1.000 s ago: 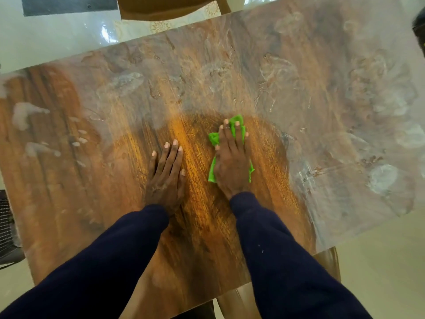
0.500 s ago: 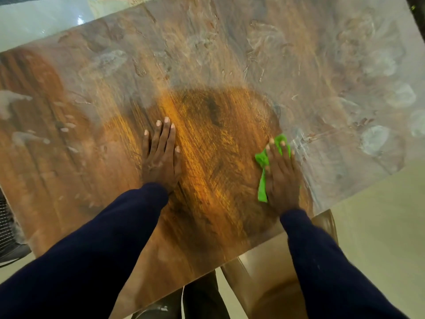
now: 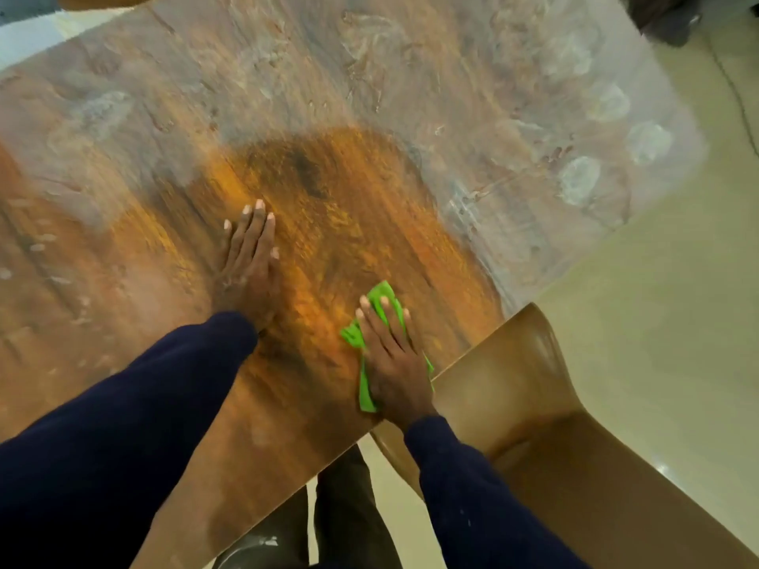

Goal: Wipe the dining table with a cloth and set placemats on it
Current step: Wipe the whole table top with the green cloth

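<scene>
The wooden dining table (image 3: 410,96) fills most of the view; its far and right parts are covered in pale dusty smears, while a patch around my hands shows bright orange-brown wood. My right hand (image 3: 392,359) lies flat with straight fingers on a green cloth (image 3: 384,295), pressing it onto the table close to the near edge. Most of the cloth is hidden under the palm. My left hand (image 3: 248,264) rests flat on the bare wood to the left of the cloth, fingers straight. No placemat is in view.
A brown plastic chair (image 3: 534,404) stands at the table's near edge, right beside my right hand. Pale tiled floor (image 3: 657,322) lies to the right. A dark object (image 3: 673,18) sits on the floor at top right.
My right hand has slid the green cloth back toward the near table edge, after sweeping right. The left hand stays flat in about the same spot. The view has shifted; more of the chair shows.
</scene>
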Tool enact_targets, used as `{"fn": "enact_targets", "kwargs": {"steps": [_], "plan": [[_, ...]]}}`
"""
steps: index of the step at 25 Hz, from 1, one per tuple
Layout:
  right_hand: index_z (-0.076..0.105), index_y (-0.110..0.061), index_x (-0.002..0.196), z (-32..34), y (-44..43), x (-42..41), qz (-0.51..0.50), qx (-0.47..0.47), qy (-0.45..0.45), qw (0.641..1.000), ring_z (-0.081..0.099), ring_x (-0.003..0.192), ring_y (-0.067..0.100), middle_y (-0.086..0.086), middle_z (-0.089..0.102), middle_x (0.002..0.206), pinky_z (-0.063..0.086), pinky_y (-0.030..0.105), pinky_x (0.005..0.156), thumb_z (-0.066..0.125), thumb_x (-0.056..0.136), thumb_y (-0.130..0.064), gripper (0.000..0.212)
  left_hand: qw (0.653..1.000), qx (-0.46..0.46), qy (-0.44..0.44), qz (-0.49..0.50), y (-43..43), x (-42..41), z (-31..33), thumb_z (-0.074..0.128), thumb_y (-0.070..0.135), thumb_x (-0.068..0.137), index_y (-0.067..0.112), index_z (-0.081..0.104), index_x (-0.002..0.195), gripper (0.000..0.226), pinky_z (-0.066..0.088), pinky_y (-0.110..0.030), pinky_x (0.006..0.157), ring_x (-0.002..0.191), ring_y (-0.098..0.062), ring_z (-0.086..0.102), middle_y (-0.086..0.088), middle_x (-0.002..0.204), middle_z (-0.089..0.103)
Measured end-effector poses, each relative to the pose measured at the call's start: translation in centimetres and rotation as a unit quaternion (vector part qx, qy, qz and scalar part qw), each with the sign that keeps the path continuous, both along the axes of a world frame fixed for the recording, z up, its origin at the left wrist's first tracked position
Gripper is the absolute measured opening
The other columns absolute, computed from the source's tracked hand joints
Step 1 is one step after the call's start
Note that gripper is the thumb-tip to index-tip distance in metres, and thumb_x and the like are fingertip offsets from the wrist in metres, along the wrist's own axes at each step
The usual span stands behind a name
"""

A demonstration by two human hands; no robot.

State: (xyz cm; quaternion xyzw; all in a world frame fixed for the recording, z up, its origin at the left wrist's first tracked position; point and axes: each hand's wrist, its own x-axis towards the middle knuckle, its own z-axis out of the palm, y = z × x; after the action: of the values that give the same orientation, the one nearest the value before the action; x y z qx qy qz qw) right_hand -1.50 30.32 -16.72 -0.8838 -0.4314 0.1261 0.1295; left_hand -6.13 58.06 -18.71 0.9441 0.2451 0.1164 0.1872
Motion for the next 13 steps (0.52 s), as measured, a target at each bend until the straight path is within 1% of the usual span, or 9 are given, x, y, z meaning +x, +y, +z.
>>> {"fn": "enact_targets", "kwargs": {"steps": [2, 4, 5, 7, 10, 13], "plan": [[0.028, -0.007, 0.163, 0.1, -4.9, 1.4, -0.074, -0.021, -0.007, 0.997, 0.011, 0.162, 0.033, 0.011, 0.022, 0.173, 0.024, 0.067, 0.123, 0.039, 0.112, -0.03, 0.057, 0.999, -0.015, -0.018, -0.03, -1.7, 2.2, 0.2, 0.032, 0.018, 0.111, -0.002, 0.038, 0.158, 0.051, 0.022, -0.057, 0.129, 0.159, -0.034, 0.026, -0.019, 0.169, 0.032], [0.03, -0.006, 0.163, 0.7, -6.6, 4.7, -0.136, -0.041, -0.006, 0.99, 0.012, 0.162, 0.03, 0.011, 0.023, 0.173, 0.026, 0.064, 0.124, 0.027, 0.114, -0.029, 0.054, 0.999, -0.002, 0.019, -0.049, -3.7, 3.4, 0.2, 0.031, 0.02, 0.111, 0.0, 0.033, 0.161, 0.054, 0.017, -0.056, 0.13, 0.16, -0.035, 0.021, -0.019, 0.171, 0.026], [0.029, -0.006, 0.163, 0.8, -6.3, 6.5, -0.154, -0.046, -0.008, 0.987, 0.011, 0.163, 0.029, 0.01, 0.022, 0.173, 0.025, 0.062, 0.125, 0.025, 0.114, -0.028, 0.054, 0.998, 0.016, 0.039, -0.053, -4.2, 3.6, 0.0, 0.029, 0.02, 0.112, 0.001, 0.03, 0.163, 0.055, 0.015, -0.055, 0.131, 0.161, -0.035, 0.017, -0.018, 0.173, 0.021], [0.026, -0.008, 0.164, 0.6, -4.0, 10.5, -0.174, -0.033, -0.02, 0.984, 0.007, 0.163, 0.027, 0.009, 0.018, 0.174, 0.02, 0.059, 0.128, 0.029, 0.114, -0.024, 0.053, 0.996, 0.032, 0.063, -0.048, -4.2, 3.6, -0.5, 0.028, 0.02, 0.111, 0.002, 0.025, 0.164, 0.056, 0.012, -0.054, 0.131, 0.162, -0.034, 0.013, -0.018, 0.174, 0.016], [0.025, -0.008, 0.165, -0.1, 1.8, 14.9, -0.18, -0.01, -0.038, 0.983, 0.004, 0.163, 0.028, 0.01, 0.016, 0.175, 0.015, 0.058, 0.13, 0.031, 0.114, -0.022, 0.054, 0.995, 0.036, 0.077, -0.047, -4.1, 3.4, -0.5, 0.028, 0.02, 0.111, 0.003, 0.022, 0.165, 0.057, 0.013, -0.055, 0.131, 0.163, -0.033, 0.009, -0.017, 0.175, 0.013], [0.025, -0.008, 0.164, -0.1, 8.5, 16.4, -0.135, 0.004, -0.038, 0.99, 0.005, 0.163, 0.031, 0.012, 0.017, 0.174, 0.013, 0.058, 0.13, 0.029, 0.113, -0.025, 0.054, 0.996, 0.034, 0.078, -0.042, -4.3, 3.6, -0.2, 0.03, 0.019, 0.11, 0.003, 0.025, 0.165, 0.057, 0.014, -0.056, 0.131, 0.163, -0.032, 0.009, -0.017, 0.175, 0.014]]}}
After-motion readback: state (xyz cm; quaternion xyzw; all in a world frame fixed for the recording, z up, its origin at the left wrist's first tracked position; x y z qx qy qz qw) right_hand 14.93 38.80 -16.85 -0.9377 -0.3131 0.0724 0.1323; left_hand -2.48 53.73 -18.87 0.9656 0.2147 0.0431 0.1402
